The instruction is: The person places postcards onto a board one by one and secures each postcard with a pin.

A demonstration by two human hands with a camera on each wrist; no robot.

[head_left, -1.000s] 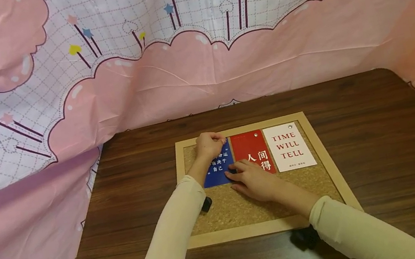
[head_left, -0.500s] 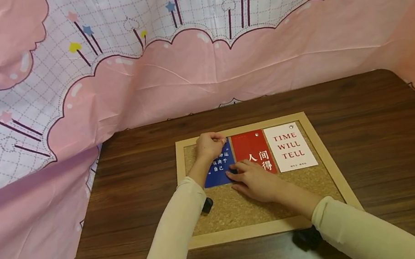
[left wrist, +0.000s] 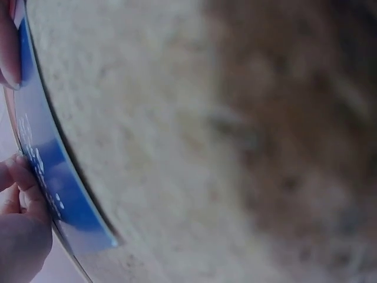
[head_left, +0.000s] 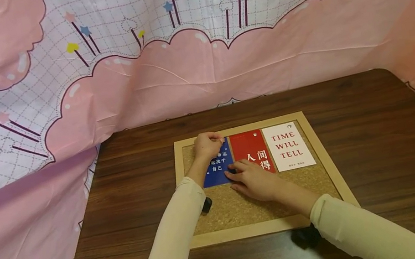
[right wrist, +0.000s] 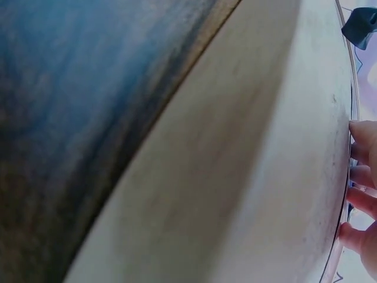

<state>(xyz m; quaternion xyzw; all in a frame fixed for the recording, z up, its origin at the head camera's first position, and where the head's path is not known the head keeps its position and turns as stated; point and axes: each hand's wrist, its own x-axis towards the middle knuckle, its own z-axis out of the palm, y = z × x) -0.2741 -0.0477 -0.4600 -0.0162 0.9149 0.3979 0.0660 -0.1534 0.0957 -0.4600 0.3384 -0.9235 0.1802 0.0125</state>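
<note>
On a wood-framed corkboard (head_left: 266, 202) lie a blue card (head_left: 217, 176), a red card (head_left: 247, 143) and a white card (head_left: 289, 147) in a row. My left hand (head_left: 206, 147) is at the blue card's top right corner, thumb and index finger pinched together on a tiny shiny thing that looks like a thumbtack (left wrist: 20, 153), mostly hidden by the fingertips. Spread over the lower edges of the blue and red cards, the fingers of my right hand (head_left: 256, 181) rest and cover part of the red card's print.
Silver tack heads (head_left: 289, 126) sit at the top right corners of the red and white cards. The board lies on a dark wooden table (head_left: 380, 140), with a pink and white patterned cloth (head_left: 181, 74) behind it. Black wrist cameras (head_left: 206, 204) hang under both forearms.
Both hands hold their places on the cards. The head view shifts only slightly.
</note>
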